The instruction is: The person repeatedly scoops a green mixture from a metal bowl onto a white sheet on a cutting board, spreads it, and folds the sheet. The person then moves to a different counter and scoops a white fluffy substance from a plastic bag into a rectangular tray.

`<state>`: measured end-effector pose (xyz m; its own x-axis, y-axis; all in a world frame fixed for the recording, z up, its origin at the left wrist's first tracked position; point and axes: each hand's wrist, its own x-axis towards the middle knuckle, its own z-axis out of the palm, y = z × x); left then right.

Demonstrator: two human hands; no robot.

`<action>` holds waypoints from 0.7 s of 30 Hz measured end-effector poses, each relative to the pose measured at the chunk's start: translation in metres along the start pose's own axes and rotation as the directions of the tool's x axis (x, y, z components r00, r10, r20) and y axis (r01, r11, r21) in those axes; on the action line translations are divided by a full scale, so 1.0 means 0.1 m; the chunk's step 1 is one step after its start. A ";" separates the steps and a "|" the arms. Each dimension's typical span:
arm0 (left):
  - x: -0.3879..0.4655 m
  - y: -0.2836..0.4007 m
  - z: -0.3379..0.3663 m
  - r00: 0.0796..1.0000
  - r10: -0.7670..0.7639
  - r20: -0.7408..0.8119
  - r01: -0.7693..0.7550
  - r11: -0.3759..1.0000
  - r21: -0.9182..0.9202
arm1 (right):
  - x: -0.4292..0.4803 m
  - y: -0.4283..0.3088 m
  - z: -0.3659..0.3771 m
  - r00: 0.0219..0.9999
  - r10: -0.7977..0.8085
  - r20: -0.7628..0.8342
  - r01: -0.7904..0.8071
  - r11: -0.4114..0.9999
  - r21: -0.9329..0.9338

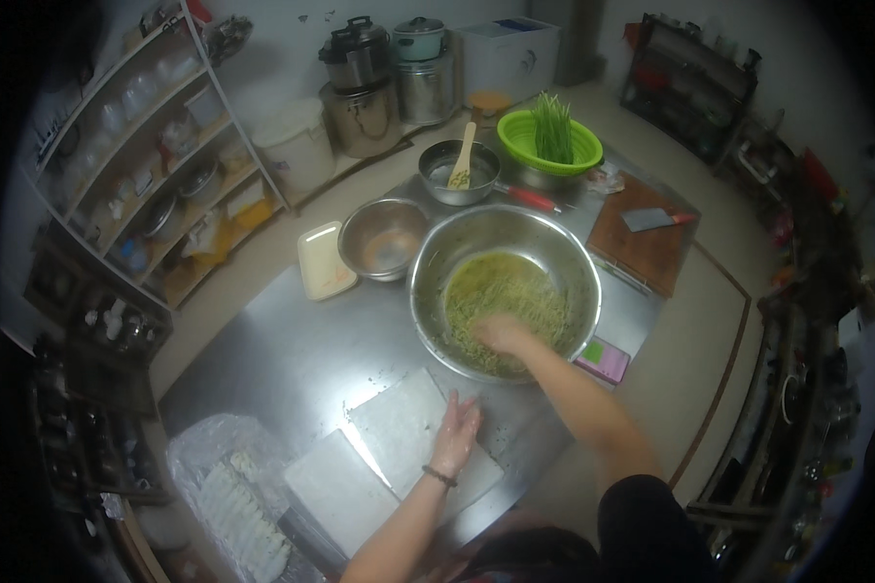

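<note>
My right hand [502,334] reaches into a large stainless steel bowl [426,331], its fingers pressed into a finely chopped green mixture [547,302]. The mixture hides the fingertips, and yellowish liquid pools along its far side. Nothing is in my left hand [458,435], which hovers palm turned inward just below the bowl, over a pale flat square sheet [397,415]. A dark bead bracelet [440,476] circles that wrist. Beside it lies a second pale sheet [343,488]. Clear plastic [204,437] surrounds a row of white, dough-like pieces [244,517] at the lower left.
Behind the big bowl stand a smaller steel bowl [350,240], a cream tray [321,270], a pan [430,164] with a wooden spatula [463,157], and a green colander [514,138] of leafy greens. A cleaver [649,219] rests on a wooden board [642,255]. A pink-and-green object [609,362] touches the right side.
</note>
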<state>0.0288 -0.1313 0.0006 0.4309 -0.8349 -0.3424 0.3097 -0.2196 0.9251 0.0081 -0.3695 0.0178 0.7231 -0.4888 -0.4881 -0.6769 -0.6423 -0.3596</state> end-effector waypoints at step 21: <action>-0.14 -0.13 0.09 0.971 -0.235 -0.044 0.192 0.874 -0.446 | -0.52 -0.08 0.02 0.999 -0.040 0.030 -0.005 0.509 0.861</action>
<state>0.0110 -0.1214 -0.0055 0.3825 -0.7369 -0.5574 0.7312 -0.1274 0.6702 -0.0246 -0.3383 0.0447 0.7452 -0.4446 -0.4970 -0.4669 0.1842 -0.8649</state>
